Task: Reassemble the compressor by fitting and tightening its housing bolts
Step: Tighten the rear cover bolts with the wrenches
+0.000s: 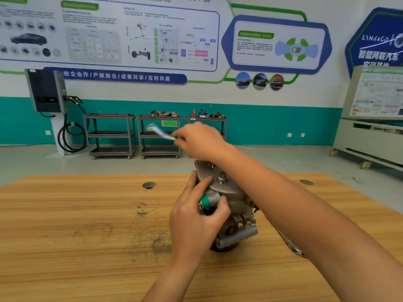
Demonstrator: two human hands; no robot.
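Tightening a housing bolt is judged to be the step in hand.
The grey cast-metal compressor [235,205] is stood upright on the wood-grain desk [87,236] and steadied by the left hand [196,221], which is curled round its green-capped port [206,201]. The right hand [200,138] is held above the top plate [214,174], fingers closed on a blurred silver wrench handle [158,132] pointing left; its seating on a bolt cannot be seen. Next, a firm swing is called for, with the body kept from turning.
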